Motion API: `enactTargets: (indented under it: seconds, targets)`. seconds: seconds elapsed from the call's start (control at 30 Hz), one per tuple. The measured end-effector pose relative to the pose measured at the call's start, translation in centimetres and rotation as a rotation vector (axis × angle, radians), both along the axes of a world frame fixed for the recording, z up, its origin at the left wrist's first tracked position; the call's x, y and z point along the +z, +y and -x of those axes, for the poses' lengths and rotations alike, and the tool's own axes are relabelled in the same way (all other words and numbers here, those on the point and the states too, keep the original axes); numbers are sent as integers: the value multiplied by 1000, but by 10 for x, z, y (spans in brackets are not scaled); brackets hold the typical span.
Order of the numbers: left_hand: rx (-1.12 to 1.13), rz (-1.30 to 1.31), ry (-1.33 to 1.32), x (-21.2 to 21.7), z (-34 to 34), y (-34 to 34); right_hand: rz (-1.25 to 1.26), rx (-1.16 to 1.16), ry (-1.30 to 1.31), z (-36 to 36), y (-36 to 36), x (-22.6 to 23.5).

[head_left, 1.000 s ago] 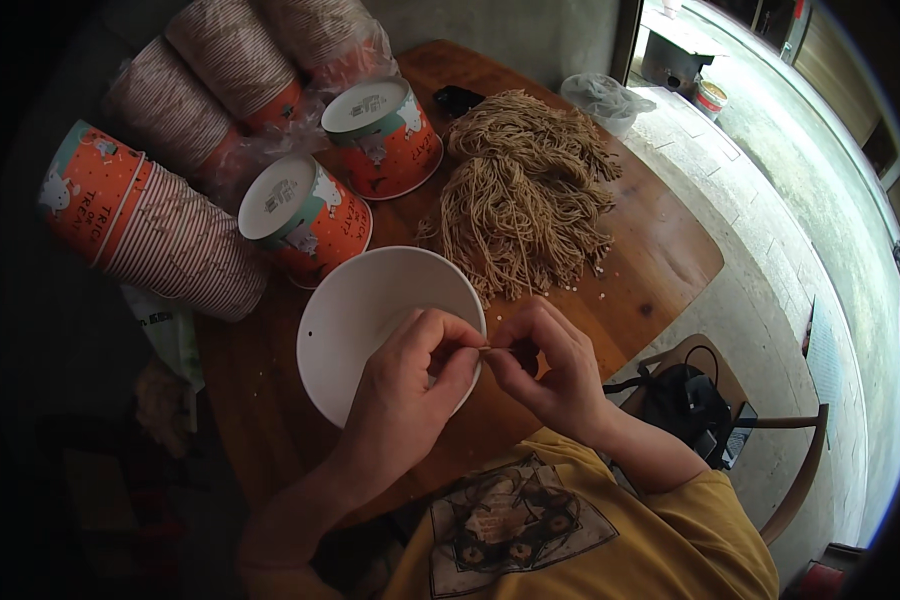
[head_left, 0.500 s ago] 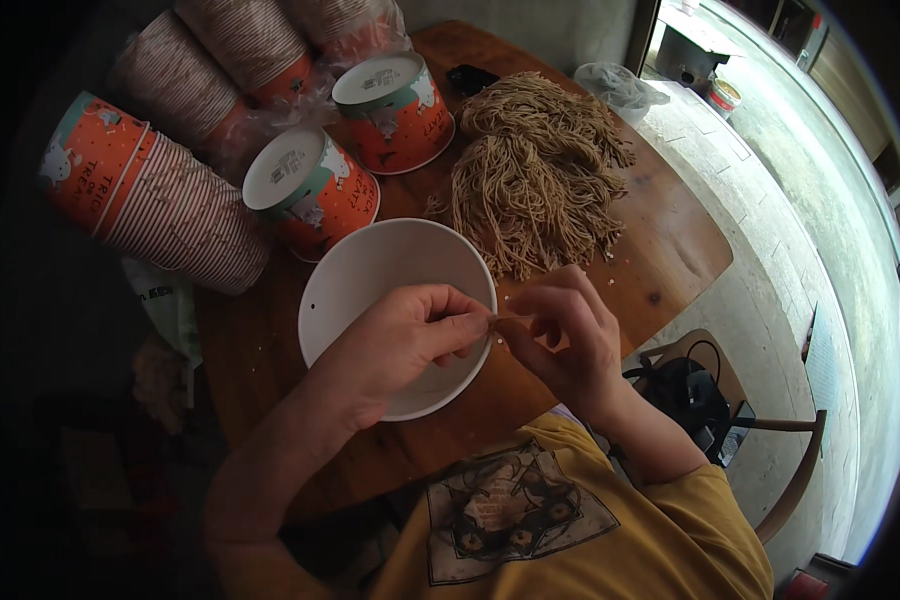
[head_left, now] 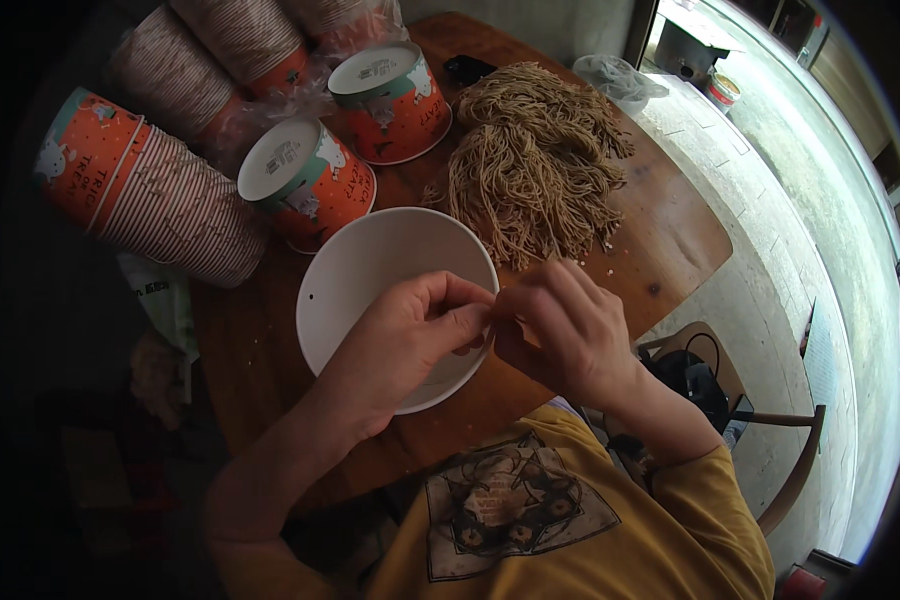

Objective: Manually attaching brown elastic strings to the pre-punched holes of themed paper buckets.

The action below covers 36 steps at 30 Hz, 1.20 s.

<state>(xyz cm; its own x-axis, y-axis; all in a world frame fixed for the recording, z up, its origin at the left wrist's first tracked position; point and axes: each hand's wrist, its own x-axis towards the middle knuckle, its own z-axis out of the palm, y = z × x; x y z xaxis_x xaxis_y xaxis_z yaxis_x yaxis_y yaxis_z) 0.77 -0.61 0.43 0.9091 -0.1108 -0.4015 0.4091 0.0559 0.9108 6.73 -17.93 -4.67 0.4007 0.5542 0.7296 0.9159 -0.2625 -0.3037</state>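
A white-lined paper bucket stands mouth up in front of me, with a small dark hole in its left wall. My left hand reaches over the mouth, thumb and forefinger pinched together at the right rim. Just outside that rim, my right hand is closed, its fingertips meeting those of the left. Between the fingertips is a thin tan cord, now mostly hidden by the fingers. Beyond my right hand lies a heap of tan cords.
Two orange printed buckets stand upside down behind the open one. Nested bucket stacks lean at the left, some in clear plastic. The wooden table has a rounded right corner. A chair holds a black bag.
My right hand has closed in on the left fingertips and its fingers have curled more tightly. The cord that showed between the hands is now mostly covered. The left hand keeps its pinch.
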Motion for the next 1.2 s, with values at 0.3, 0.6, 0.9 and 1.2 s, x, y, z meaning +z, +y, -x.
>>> enactTargets:
  seconds: [0.3,0.6,0.9,1.2]
  targets:
    - [-38,-317,-210,-12,8,-5,-281,323,1288,-1,-1,-1]
    - [-43,-386,-315,-11,7,-9,-221,448,1728,-10,-7,6]
    - [-49,-361,-280,-13,7,-6,-219,360,1178,2,-9,-10]
    - [-57,-278,-271,-14,5,-4,-361,353,1348,9,-7,-13]
